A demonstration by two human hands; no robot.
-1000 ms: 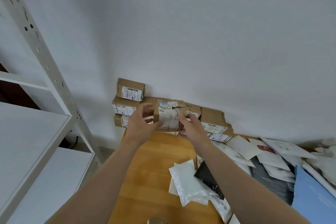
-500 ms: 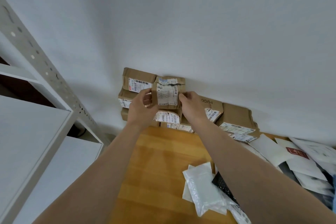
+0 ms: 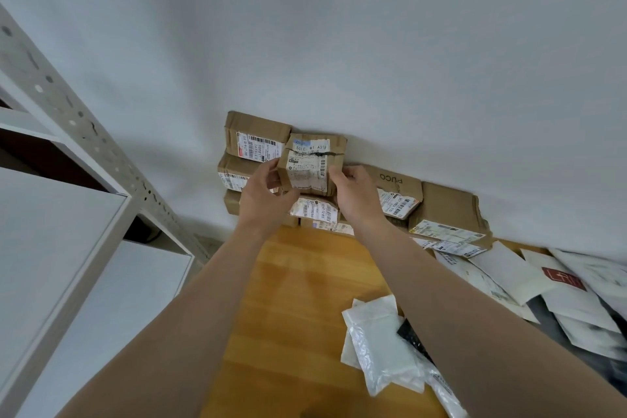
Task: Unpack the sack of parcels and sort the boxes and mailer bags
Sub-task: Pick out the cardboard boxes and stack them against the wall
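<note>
A small taped cardboard box (image 3: 310, 161) with a torn white label sits on top of the stack of cardboard boxes (image 3: 252, 159) against the wall. My left hand (image 3: 263, 195) grips its left side and my right hand (image 3: 353, 195) grips its right side. A box marked PUCO (image 3: 395, 181) and a larger box (image 3: 448, 214) lie to the right in the same row. White mailer bags (image 3: 502, 268) are piled at the right, and clear and white bags (image 3: 380, 346) lie on the wooden table (image 3: 305, 299).
A white metal shelving unit (image 3: 68, 214) stands at the left, its perforated post (image 3: 84, 132) close to the box stack. The white wall (image 3: 339, 44) runs right behind the boxes. Dark and blue-grey mailers (image 3: 556, 326) lie at the far right edge.
Both hands have lifted the small labelled box from lower in front of the row up onto the top of the stack, beside the top left box.
</note>
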